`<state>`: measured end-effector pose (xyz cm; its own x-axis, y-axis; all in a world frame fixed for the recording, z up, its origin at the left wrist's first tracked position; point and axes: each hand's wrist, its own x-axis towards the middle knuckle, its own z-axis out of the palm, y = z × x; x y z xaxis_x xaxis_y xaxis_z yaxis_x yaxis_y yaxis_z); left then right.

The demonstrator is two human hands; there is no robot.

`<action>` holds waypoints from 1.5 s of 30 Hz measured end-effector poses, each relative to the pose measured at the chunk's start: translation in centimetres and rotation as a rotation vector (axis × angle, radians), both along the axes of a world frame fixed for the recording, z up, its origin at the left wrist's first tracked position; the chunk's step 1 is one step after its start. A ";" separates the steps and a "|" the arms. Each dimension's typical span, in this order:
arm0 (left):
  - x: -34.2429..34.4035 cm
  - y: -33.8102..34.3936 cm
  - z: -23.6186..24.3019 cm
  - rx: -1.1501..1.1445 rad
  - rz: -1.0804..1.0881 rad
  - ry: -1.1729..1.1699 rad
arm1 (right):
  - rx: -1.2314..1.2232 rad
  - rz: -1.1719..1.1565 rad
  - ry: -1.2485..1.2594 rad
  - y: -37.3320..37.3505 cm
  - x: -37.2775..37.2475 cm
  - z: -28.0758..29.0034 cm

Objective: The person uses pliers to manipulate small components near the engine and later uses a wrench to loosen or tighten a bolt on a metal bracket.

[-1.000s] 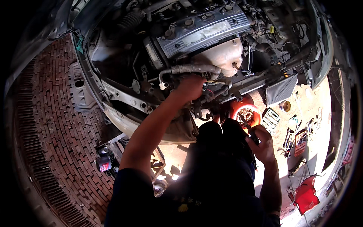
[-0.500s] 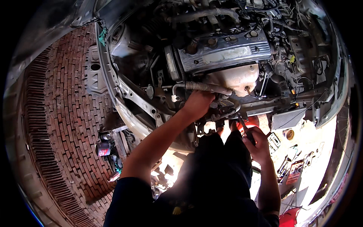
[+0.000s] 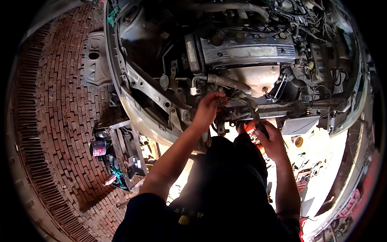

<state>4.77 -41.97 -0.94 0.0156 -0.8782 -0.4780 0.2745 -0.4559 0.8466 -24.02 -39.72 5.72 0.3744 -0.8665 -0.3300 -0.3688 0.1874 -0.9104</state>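
My left hand [image 3: 207, 112] is raised at the front of the engine bay, thumb and fingers pinched on a thin yellowish wire [image 3: 234, 99] that runs right toward the engine's front. My right hand [image 3: 271, 139] is wrapped round a slim dark-handled tool [image 3: 261, 128]. Its upper end points up and left, close to the wire's right end; the exact kind of tool is too dark to make out. Just above my left hand lies a ribbed hose [image 3: 225, 82], beside a pale metal heat shield [image 3: 258, 76].
The silver engine cover [image 3: 246, 53] stands beyond my hands. A curved body frame edge [image 3: 133, 125] runs along the left. On the brick floor [image 3: 60, 101] lie a metal plate [image 3: 96, 60] and a can [image 3: 98, 148]. A radiator-like finned part [image 3: 298, 125] sits at the right.
My left hand has come down off the ribbed hose and now pinches the thin wire. My right hand has raised the tool slightly toward it. The view has shifted a little.
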 end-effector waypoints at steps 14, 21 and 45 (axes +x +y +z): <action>0.5 0.5 -1.5 0.235 0.224 0.560 | 0.430 0.103 0.012 0.0 5.2 2.4; 0.1 0.6 -2.0 0.290 0.206 0.576 | 0.574 0.032 0.022 -0.6 5.8 3.1; -0.1 0.3 -0.8 0.330 0.108 0.383 | 0.737 -0.124 -0.170 0.1 6.5 -0.3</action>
